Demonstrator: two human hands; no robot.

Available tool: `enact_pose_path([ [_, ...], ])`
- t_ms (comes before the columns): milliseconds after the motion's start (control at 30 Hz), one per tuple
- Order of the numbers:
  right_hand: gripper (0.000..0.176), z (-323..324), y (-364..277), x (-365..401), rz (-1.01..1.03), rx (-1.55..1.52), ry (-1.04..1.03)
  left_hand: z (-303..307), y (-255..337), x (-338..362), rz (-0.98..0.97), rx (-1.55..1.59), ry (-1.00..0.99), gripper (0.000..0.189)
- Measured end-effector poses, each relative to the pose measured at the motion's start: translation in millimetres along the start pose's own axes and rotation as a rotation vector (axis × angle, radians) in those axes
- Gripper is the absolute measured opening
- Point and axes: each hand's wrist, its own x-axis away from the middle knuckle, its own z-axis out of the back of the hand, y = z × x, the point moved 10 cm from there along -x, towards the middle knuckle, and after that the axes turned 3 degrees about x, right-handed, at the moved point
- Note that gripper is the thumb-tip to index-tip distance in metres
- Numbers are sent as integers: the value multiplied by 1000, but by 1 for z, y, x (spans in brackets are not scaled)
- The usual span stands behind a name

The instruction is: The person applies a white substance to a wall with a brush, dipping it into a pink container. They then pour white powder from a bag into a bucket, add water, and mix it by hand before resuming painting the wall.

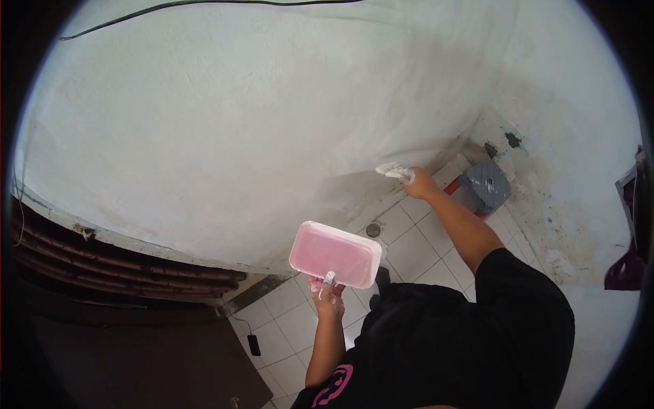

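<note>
The left hand [328, 294] grips the near edge of a pink tray [334, 253], holding it out level above the tiled floor [409, 249]. The right hand [420, 183], closed around a brush [393, 170], presses its bristles against the pale wall [238, 136], well apart from the tray.

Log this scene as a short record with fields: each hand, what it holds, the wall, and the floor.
left hand: holds pink tray by its near edge
right hand: grips brush, arm stretched out
brush: bristles at the low part of the wall
wall: pale, darker patches towards the corner
floor: white tiles, round drain
corner: grey box on the floor
</note>
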Motion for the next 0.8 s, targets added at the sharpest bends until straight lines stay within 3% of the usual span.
enact_pose_path([
  [67,32,10,14,-17,46,106,117,8,3,9,22,-25,44,57],
  [167,30,138,-59,-17,145,69,331,16,0,18,29,-5,33,57],
  [233,28,234,-90,-10,297,-80,639,2,-1,23,35,-1,21,59],
  [300,30,296,-126,15,241,-147,726,-2,1,23,47,12,18,61],
  [400,33,285,-105,-15,302,-201,826,-7,-6,16,30,8,28,59],
  [467,43,207,-70,-43,163,10,598,-9,-22,10,81,-10,87,58],
  [500,45,144,-34,-66,250,-6,589,-12,-26,7,74,-11,86,58],
  [533,44,113,-25,-45,216,-10,472,-16,-33,4,91,-24,84,58],
  [600,36,50,21,-51,47,16,130,-38,-45,-19,68,-15,66,58],
  [667,24,24,65,-59,31,56,102,-47,-67,-21,157,-92,135,57],
  [700,24,29,67,-67,35,42,93,-59,-72,-26,171,-99,114,57],
  [800,23,127,30,-68,66,-47,217,-87,-79,-43,169,-111,103,58],
])
